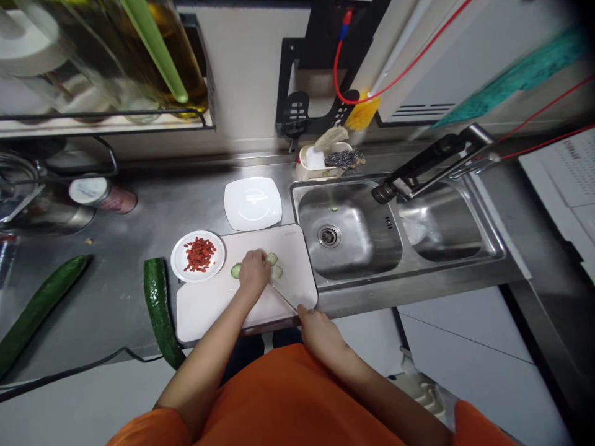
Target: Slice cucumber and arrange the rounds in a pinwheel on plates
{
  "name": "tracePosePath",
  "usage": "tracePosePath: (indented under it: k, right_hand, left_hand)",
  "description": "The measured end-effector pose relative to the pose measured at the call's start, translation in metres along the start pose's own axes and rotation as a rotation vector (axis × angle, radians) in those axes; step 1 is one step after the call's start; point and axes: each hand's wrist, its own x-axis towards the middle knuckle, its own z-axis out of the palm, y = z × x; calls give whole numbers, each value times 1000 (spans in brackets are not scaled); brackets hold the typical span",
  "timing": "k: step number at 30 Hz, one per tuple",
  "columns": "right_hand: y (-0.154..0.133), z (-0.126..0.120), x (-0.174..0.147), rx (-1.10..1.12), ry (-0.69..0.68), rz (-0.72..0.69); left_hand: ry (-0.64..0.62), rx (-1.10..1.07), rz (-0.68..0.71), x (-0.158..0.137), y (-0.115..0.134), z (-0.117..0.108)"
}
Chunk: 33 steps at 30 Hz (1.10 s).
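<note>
On the white cutting board [204,316], my left hand [255,274] is closed with bent fingers over cucumber slices, and its fingertips are partly hidden. One pale green cucumber slice [236,271] shows left of the hand, and more slices [276,271] lie just to its right. My right hand [320,331] grips a knife at the board's front right edge. The thin knife blade [284,297] slants up and left toward my left fingers. A white plate of red goji berries [199,254] overlaps the board's back left corner. Behind the board sits a bare white square plate [253,201].
A cut cucumber [158,303] lies left of the board, its end over the counter edge. Farther left is a long cucumber [41,313]. A double sink [348,229] with a black faucet [418,161] is at right. A capped jar [105,195] lies back left.
</note>
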Motion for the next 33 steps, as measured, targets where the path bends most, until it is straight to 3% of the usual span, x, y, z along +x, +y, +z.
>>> tracePosePath:
  k: [5,11,15,24,33]
  right_hand:
    - [0,-3,-1,4,-14,9]
    - [8,-9,-5,21,-18,19]
    - [11,-10,-4,20,15,43]
    - [-8,-3,9,-2,43,5]
    - [-16,0,14,3,67,-2]
  left_hand:
    - [-64,-60,-27,0,-4,-6]
    - [-109,-153,-34,-4,-28,-26]
    - [-153,-205,-43,-11,-39,-28]
    - [-86,56,-95,-29,-36,-8]
    - [-98,105,-79,-30,-35,-10]
